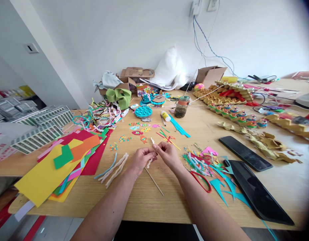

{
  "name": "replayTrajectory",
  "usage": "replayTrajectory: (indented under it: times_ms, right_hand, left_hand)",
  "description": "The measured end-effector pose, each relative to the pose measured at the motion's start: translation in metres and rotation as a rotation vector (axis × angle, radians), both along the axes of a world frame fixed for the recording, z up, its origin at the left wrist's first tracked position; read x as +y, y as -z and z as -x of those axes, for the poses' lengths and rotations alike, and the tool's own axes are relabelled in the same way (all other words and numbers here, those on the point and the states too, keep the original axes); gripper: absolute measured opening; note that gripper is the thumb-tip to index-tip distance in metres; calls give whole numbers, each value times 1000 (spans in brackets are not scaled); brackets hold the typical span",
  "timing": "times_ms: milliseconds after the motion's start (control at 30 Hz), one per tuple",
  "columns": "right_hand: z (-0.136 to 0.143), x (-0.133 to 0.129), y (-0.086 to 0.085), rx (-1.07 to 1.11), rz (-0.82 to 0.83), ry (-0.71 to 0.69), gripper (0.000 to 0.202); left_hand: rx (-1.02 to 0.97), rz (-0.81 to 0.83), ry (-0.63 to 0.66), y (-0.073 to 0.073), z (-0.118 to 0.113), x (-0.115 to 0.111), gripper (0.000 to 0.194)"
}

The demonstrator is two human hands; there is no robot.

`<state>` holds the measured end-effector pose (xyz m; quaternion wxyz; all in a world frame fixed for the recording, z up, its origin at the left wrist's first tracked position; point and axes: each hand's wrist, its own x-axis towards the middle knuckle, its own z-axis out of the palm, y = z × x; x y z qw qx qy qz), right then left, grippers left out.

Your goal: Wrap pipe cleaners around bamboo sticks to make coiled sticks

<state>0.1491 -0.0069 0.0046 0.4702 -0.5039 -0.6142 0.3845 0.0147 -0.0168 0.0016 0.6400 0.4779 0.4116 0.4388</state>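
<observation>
Standing by, I note a person at the near edge of the desk, both hands meeting over its middle.

Specimen: cream twisted strip, held between the hands just above the desk, well in from the left and right edges. Long axis: roughly near-to-far; one end points to the far edge, the other shows below the left fingers, toward the near edge. Middle hidden by the fingers. Beneath, a thin wooden stick lies slanted, its free end toward the near edge and somewhat right.

Containers: glass jar toward the far edge, orange-red lid on, dark matter in the lower part; nature of it unreadable from here. Glue bottle on its side, left of the jar; fill cannot be told. Cardboard box near the far edge, contents not made out.

Grip: left hand, thumb and fingers together, clamped on the strip. Right hand, thumb and forefinger likewise closed on it, nearer the far end. The two touch or nearly touch; which, cannot tell.

Nearby: blue strip and two pale wavy strips toward the left edge; paper fish beyond the hands; red-handled scissors among paper scraps toward the right edge.
</observation>
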Motion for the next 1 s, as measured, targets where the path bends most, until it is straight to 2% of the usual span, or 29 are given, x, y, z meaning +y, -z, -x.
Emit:
replayTrajectory:
  times_ms: [367,767,900,1000]
  right_hand:
    - [0,0,4,-76,8,10,39]
    - [0,2,3,4,37,5,45]
    - [0,1,1,73,67,-11,46]
    - [1,-1,1,105,147,-118,44]
  left_hand:
    - [-2,-37,-2,1,-1,0,20]
    - [-5,10,-15,-2,-1,-1,19]
    - [-63,10,-134,0,2,3,17]
    - [-109,-38,-276,4,5,9,16]
